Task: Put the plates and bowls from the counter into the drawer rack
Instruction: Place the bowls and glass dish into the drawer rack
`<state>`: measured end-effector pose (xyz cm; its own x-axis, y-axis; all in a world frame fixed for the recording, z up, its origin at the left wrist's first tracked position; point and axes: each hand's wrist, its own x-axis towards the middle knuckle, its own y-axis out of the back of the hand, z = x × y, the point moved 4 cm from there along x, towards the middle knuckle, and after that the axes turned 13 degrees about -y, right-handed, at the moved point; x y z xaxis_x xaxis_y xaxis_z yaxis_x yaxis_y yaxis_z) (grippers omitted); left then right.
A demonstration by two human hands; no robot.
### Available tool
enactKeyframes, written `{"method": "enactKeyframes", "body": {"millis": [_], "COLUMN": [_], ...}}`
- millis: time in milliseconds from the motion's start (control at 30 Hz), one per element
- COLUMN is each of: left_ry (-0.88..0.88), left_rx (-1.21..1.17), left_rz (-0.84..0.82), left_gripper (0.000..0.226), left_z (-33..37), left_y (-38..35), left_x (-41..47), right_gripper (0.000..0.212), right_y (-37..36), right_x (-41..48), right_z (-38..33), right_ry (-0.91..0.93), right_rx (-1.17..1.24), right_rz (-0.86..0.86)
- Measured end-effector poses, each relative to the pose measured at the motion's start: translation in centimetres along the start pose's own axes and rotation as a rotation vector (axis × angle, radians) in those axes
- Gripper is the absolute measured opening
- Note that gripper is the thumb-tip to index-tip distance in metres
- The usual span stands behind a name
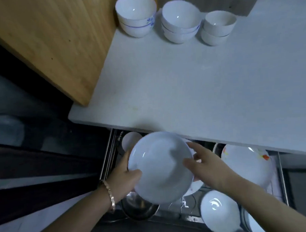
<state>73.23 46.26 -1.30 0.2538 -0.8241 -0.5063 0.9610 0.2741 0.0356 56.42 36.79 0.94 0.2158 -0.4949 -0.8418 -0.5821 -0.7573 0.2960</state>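
A deep white plate (160, 167) hangs over the open drawer rack (283, 178). My left hand (124, 177) grips its left rim with the thumb over the edge. My right hand (204, 164) holds its right rim, thumb on the inside, fingers behind. Under it stands another plate (195, 187), mostly hidden. A flower-patterned plate (247, 166) leans at the right of the rack. A white bowl (219, 211) sits at the front right, and a small bowl (130, 140) at the back left. Three stacks of bowls stand far back on the white counter (191, 82): a blue-flowered stack (136, 13), a middle stack (181, 21) and a smaller stack (217, 26).
A wooden cutting board (50, 37) lies to the left of the counter, overhanging its edge. A steel bowl (139, 208) sits at the rack's front left. The counter edge overhangs the back of the drawer. Dark floor and a pale round object (6, 130) lie at the left.
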Motion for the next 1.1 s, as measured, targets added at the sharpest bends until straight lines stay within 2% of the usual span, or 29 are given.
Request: {"method": "enactKeyframes", "body": {"millis": [67,167,300,467,600,733,767,900,1100], "left_ry": [0.026,0.122,0.259,0.382,0.4,0.373,0.387,0.454,0.487], "left_rx": [0.042,0.103,0.241,0.483,0.576,0.659,0.645,0.348,0.273], "left_rz": [-0.032,-0.055,-0.03,-0.131,-0.182,-0.103,-0.085,-0.112,-0.137], "left_gripper": [0.057,0.058,0.063,0.07,0.073,0.073,0.075,0.076,0.084], "left_z": [-2.5,-6.3,-11.8,-18.1,-20.8,-21.6,-21.9,-21.9,-22.2], "left_y": [-0.1,-0.1,1.3,3.3,3.8,4.5,4.7,4.3,4.3], "left_x": [-1.0,-1.2,0.0,1.5,2.6,3.2,3.3,3.1,3.7], "right_gripper": [0.054,0.053,0.052,0.053,0.062,0.069,0.069,0.067,0.067], "right_y": [-2.1,-5.9,-10.9,-15.2,-16.7,-17.3,-17.4,-17.6,-18.1], "right_x": [0.0,2.2,6.4,10.3,11.8,12.6,12.7,13.0,13.5], "right_z": [2.0,5.3,8.8,11.0,12.2,12.9,12.9,13.3,13.4], "right_ry": [-0.024,-0.096,-0.15,-0.237,-0.301,-0.314,-0.31,-0.343,-0.361], "right_rx": [-0.109,-0.165,-0.123,-0.112,-0.116,-0.14,-0.147,-0.145,-0.119], "right_rz": [-0.023,-0.049,-0.102,-0.108,-0.086,-0.037,-0.036,-0.03,-0.035]}}
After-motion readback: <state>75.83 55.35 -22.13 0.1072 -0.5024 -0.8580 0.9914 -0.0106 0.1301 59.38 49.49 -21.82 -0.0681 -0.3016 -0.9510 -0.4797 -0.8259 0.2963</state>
